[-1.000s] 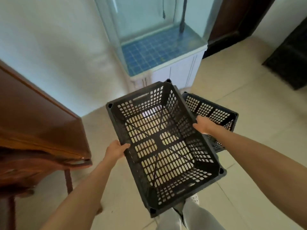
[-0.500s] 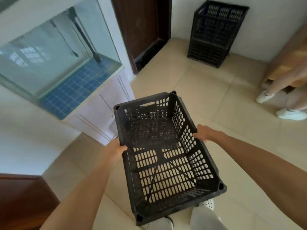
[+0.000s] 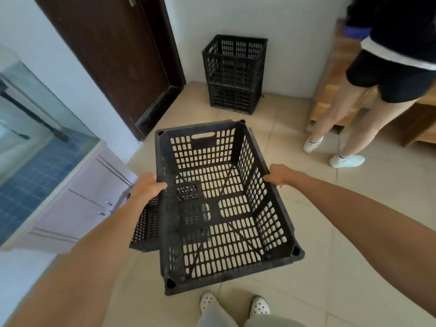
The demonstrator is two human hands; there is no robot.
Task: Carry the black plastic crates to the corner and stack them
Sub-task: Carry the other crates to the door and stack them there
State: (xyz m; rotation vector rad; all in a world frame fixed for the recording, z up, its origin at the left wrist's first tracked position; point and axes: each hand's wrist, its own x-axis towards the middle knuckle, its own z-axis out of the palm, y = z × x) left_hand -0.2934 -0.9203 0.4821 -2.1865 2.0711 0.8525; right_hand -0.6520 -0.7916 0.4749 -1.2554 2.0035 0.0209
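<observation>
Black crate (image 3: 219, 204) being carried at frame centre, above the tiled floor (image 3: 330, 232).
Left hand (image 3: 147, 188) and right hand (image 3: 279, 175) are closing around its long rims; stacked crates (image 3: 233, 74) are standing in the upper-centre corner beside a dark door (image 3: 113, 55).
</observation>
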